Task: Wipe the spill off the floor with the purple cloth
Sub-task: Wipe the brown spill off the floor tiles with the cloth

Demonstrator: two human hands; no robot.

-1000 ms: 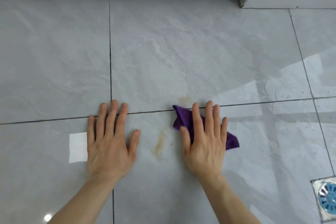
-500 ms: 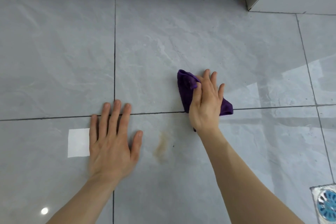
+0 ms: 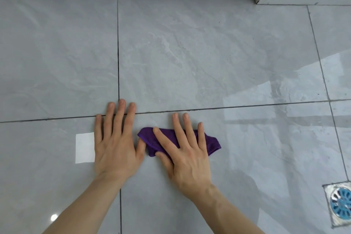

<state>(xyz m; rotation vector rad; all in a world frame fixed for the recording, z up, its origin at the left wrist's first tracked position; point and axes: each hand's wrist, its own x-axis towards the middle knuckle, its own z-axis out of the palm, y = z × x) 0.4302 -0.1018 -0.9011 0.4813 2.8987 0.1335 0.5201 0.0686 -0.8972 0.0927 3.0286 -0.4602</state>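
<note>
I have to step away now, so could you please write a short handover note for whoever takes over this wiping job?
Left hand: flat and open on the floor, bracing, holding nothing.
Right hand: spread flat, pressing the purple cloth onto the tile just right of the left thumb.
Done: no brownish stain is visible on the bare tile.
Left: lift the cloth, check underneath, and wipe again if residue remains. The floor drain sits at the far right.

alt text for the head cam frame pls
A person's right hand presses a crumpled purple cloth flat against a glossy grey tiled floor, while the left hand rests palm-down beside it. A square metal floor drain with a blue grate sits at lower right.
</note>
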